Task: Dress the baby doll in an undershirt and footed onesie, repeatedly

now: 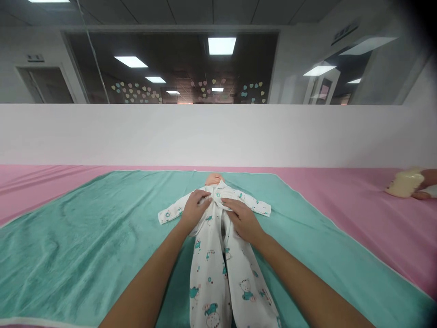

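A doll lies on its back with its head toward the far side. It wears a white baby outfit printed with small teal bears, its sleeves spread out and its long legs stretching toward me. My left hand rests on the left side of the chest, fingers closed on the front fabric. Across from it, my right hand grips a fold of the front with bent fingers. A narrow gap separates the two sets of fingertips. The doll's body is covered by the cloth.
Beneath the doll a teal towel is spread over a pink sheet. At the far right, another person's hand is at a pale yellow container-like object. A low white wall with glass above borders the far side.
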`<state>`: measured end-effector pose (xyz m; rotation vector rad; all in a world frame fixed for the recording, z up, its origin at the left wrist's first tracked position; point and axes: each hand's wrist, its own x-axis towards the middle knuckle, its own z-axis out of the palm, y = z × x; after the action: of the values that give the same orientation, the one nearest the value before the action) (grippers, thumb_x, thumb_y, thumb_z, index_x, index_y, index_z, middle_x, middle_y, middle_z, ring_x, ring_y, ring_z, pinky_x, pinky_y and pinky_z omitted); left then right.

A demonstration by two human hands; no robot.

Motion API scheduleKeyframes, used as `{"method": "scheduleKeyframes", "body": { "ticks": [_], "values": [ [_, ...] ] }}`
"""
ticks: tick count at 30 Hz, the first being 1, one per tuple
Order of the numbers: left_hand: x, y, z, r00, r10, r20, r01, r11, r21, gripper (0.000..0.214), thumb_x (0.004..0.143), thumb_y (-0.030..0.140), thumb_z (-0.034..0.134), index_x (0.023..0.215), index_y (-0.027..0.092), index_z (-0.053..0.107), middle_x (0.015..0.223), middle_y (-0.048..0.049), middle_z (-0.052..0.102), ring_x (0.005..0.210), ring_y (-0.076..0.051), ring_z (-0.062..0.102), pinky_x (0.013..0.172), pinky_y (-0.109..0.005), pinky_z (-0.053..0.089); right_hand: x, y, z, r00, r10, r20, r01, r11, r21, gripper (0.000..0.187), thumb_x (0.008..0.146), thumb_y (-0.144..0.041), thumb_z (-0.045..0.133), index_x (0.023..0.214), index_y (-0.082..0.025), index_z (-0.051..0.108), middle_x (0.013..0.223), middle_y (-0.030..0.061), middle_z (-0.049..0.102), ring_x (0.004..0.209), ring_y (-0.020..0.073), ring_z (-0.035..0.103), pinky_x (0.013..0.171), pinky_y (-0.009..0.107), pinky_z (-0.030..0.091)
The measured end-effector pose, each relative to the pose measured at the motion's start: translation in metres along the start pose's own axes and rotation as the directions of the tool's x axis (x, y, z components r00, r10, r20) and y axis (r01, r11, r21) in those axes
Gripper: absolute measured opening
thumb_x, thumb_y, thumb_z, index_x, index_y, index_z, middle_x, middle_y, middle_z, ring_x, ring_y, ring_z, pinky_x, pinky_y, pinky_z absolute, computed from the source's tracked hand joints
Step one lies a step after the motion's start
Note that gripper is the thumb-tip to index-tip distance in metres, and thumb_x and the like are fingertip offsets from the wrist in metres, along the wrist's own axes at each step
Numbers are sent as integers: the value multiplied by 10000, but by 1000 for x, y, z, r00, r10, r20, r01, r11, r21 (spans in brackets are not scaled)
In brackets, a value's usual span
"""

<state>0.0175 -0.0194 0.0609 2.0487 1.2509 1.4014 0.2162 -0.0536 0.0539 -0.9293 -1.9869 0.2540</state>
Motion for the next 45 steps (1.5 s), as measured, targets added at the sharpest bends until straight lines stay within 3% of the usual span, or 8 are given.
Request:
{"method": "scheduleKeyframes", "body": {
  "ticks": [10, 15, 21, 26, 30, 34, 38, 45],
  "values": [
    [-2, 3, 3, 990, -143, 13, 136, 963, 233, 382, 768, 416, 564, 1090, 212, 535, 864, -10, 532, 787, -164, 525, 698, -275, 399, -3, -13, -19, 974, -39, 224, 10, 991, 131, 327, 757, -125, 491, 941, -305, 692, 909, -14, 701, 872, 203, 621, 822, 355, 456],
    [0, 5, 4, 980, -197, -35, 198, 937, 288, 208, 784, 331, 513, 929, 200, 584, 668, 22, 514, 635, -144, 478, 581, -255, 318, 0, -12, -27, 991, -5, 131, -21, 981, 194, 202, 819, -219, 516, 891, -278, 695, 900, 17, 692, 838, 200, 622, 748, 335, 477],
    [1, 12, -1, 948, -315, -33, 301, 928, -217, 200, 763, 364, 549, 840, 182, 579, 563, 59, 435, 514, -91, 382, 523, -219, 300, -4, -13, -28, 999, -11, -52, 8, 998, -69, 211, 885, -340, 476, 854, -240, 659, 866, 53, 601, 817, 183, 549, 703, 317, 425],
    [0, 23, -3, 948, -299, 112, 312, 796, -519, 213, 734, 352, 602, 821, 158, 617, 521, 59, 437, 463, -63, 351, 459, -198, 258, -9, -17, -21, 984, 24, 174, -30, 999, 34, 332, 904, -385, 434, 664, -202, 573, 675, 17, 516, 637, 134, 486, 610, 273, 388],
    [0, 20, 0, 946, -322, 40, 286, 769, -571, 190, 732, 317, 602, 820, 150, 620, 527, 52, 462, 462, -59, 368, 461, -193, 278, -11, -16, -24, 953, 57, 298, -119, 974, 193, 355, 860, -444, 492, 629, -194, 591, 637, 17, 521, 618, 138, 489, 589, 271, 391],
    [2, 4, 1, 941, -328, -87, 250, 843, -477, 217, 762, 338, 565, 874, 165, 631, 627, 20, 544, 541, -85, 449, 507, -204, 337, -10, -10, -31, 927, 147, 346, -259, 917, 304, 329, 830, -463, 522, 688, -194, 649, 655, 17, 578, 562, 126, 487, 553, 268, 388],
    [5, -6, 0, 958, -249, -143, 211, 948, -239, 263, 796, 342, 535, 968, 176, 644, 891, -45, 643, 754, -138, 553, 692, -253, 423, 7, 0, -29, 945, 322, 47, -320, 895, 310, 341, 850, -471, 465, 725, -193, 618, 650, 8, 573, 630, 140, 526, 602, 267, 399],
    [17, -15, 7, 989, -132, -61, 139, 981, 136, 320, 877, 288, 389, 1072, 162, 610, 1079, -67, 621, 1001, -159, 556, 881, -259, 405, 71, 16, 7, 949, 316, -15, -314, 935, -166, 295, 820, -470, 457, 773, -206, 580, 775, 16, 629, 702, 156, 543, 646, 273, 366]
  ]
}}
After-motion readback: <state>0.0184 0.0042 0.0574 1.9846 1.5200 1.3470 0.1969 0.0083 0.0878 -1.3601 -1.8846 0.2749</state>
